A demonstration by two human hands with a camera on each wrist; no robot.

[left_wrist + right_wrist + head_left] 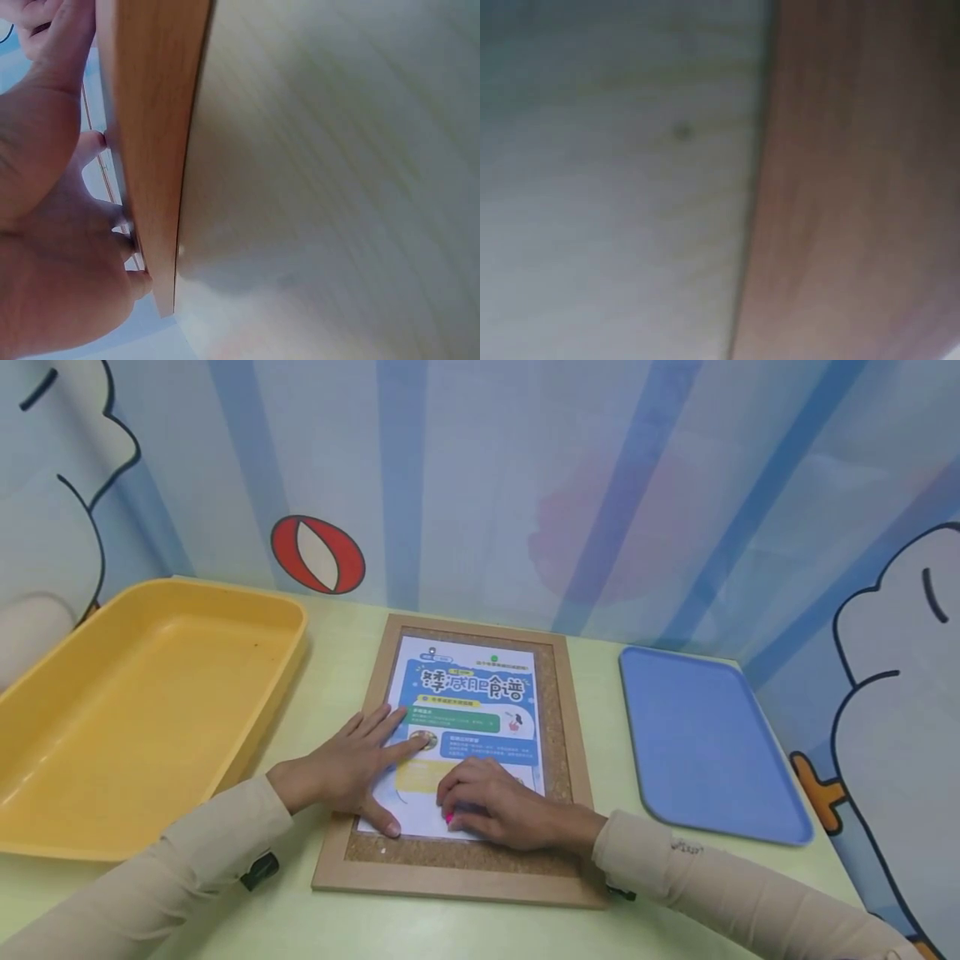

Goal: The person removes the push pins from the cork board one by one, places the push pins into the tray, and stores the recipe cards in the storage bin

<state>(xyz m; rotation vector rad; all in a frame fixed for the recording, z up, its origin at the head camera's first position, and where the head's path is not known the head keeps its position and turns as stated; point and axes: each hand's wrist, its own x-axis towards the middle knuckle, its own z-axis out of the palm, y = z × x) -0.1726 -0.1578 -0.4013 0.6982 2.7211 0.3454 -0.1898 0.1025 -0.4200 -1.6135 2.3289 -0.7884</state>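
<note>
A printed poster sheet with coloured panels lies on a cork board in a wooden frame. My left hand rests on the sheet's left side with its fingers spread, thumb near the lower left corner. Close to the sheet's bottom edge, my right hand pinches a pink push pin, mostly covered by the fingers. A green pin and another small pin sit along the sheet's top. In the left wrist view the left hand reaches over the frame's edge.
To the left stands a deep yellow tray, close to the left forearm. A flat blue tray lies at the right. Behind the pale green table rises a wall with cartoon pictures. The right wrist view is blurred.
</note>
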